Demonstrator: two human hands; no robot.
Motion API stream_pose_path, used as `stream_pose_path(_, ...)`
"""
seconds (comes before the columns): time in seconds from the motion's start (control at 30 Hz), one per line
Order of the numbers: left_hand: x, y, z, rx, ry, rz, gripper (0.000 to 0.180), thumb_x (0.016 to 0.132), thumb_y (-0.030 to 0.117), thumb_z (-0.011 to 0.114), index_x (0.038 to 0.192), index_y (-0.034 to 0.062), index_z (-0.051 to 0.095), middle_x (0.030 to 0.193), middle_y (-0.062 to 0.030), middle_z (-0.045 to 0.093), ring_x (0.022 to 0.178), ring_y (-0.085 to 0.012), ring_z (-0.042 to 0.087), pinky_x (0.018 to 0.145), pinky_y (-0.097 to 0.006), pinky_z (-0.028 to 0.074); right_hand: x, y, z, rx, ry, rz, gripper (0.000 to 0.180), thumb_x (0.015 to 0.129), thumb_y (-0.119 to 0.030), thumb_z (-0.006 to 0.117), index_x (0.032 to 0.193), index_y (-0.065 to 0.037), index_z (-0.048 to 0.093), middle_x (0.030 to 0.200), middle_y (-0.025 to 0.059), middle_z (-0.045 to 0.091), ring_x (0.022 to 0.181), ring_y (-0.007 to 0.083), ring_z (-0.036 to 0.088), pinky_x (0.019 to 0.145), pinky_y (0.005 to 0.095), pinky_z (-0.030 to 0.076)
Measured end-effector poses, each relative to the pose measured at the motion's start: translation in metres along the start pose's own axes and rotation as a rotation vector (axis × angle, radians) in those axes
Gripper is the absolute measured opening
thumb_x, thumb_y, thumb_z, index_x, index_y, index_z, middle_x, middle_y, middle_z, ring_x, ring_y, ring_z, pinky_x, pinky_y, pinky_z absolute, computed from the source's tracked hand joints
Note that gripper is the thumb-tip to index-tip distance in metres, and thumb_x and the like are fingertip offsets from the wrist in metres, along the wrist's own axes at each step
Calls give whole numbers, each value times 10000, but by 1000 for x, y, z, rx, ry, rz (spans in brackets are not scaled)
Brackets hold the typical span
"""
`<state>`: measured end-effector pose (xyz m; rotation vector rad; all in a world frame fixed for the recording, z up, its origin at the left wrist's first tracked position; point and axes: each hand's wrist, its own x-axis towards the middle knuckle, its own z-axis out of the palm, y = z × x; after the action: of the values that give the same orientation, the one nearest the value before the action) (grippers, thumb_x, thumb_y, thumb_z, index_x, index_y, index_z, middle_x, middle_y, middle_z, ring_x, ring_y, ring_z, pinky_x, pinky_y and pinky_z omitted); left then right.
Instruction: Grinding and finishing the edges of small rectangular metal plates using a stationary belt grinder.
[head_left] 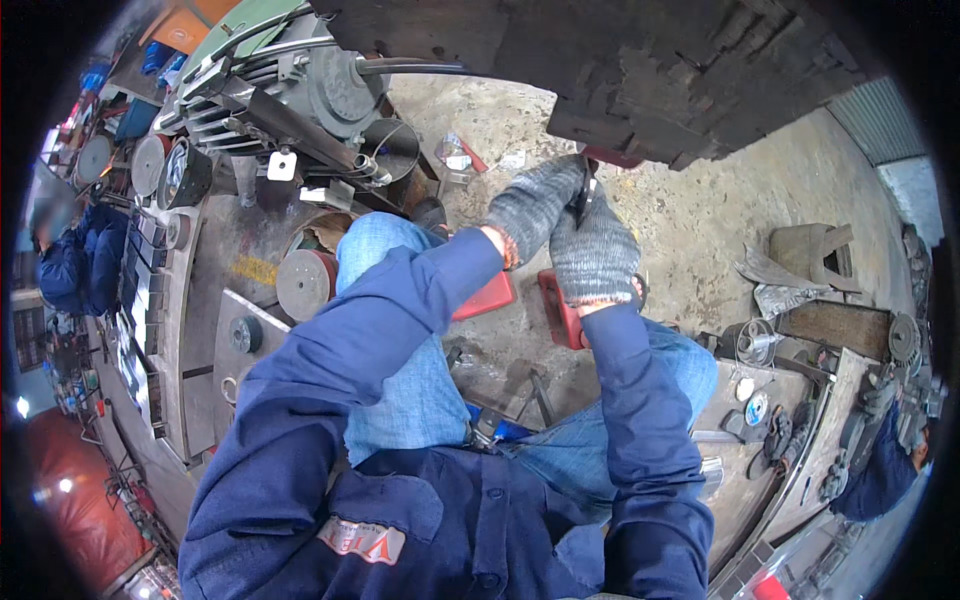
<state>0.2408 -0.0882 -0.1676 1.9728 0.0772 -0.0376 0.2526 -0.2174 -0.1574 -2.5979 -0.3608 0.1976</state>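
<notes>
Both of my hands wear grey knitted gloves and are close together in front of me, under the edge of a large dark, scuffed slab (680,70). My left hand (540,205) is closed, with its fingertips up by a red part (612,157) beneath the slab's edge. Just below and to the right, my right hand (597,250) is closed too, touching the left. Between them shows a small, thin dark metal piece (588,192); its kind and far end are hidden by the gloves and the slab. Red metal pieces (487,296) stand below my hands, between my knees.
At the upper left is a grey motor (335,90) with a dark metal frame. A round grinding-type disc (305,285) stands beside my left knee. A workbench (740,410) with discs and small parts lies right. Two other people (80,260) work at the far sides.
</notes>
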Motion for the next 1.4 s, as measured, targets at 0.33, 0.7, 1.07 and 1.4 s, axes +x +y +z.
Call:
stream_pose_path(0.33, -39, 13, 13, -400, -56, 151, 395, 1046, 172, 551, 1415, 31, 558, 1362, -108, 625, 1234, -179, 590, 1061, -312, 467, -45, 34, 4, 110, 254, -285, 660, 844, -175, 687, 1465, -58, 497, 957, 198, 700, 776, 379, 687, 681, 478, 541)
stream_pose_path(0.7, -7, -2, 27, -495, -101, 13, 396, 1080, 168, 393, 1423, 18, 522, 1350, -117, 608, 1233, -188, 571, 1096, -337, 438, -22, 8, -25, -39, 1, 28, 548, 943, -329, 576, 1444, -113, 522, 955, 212, 721, 828, 397, 711, 742, 504, 559)
stream_pose_path(1.07, 29, -14, 25, 429, 103, 322, 361, 883, 50, 554, 1238, 8, 601, 1169, -244, 637, 1073, -408, 620, 918, -440, 502, 30, 12, -15, -161, -66, 62, 444, 936, -350, 562, 1311, -114, 594, 1026, 198, 738, 955, 386, 719, 835, 493, 549)
stream_pose_path(1.4, 20, -6, 25, 1, 0, 57, 355, 903, 43, 525, 1249, 16, 603, 1196, -235, 638, 1060, -418, 629, 906, -451, 511, 15, 12, -15, -107, -30, 77, 441, 934, -355, 563, 1309, -124, 593, 998, 210, 735, 946, 381, 720, 832, 492, 548)
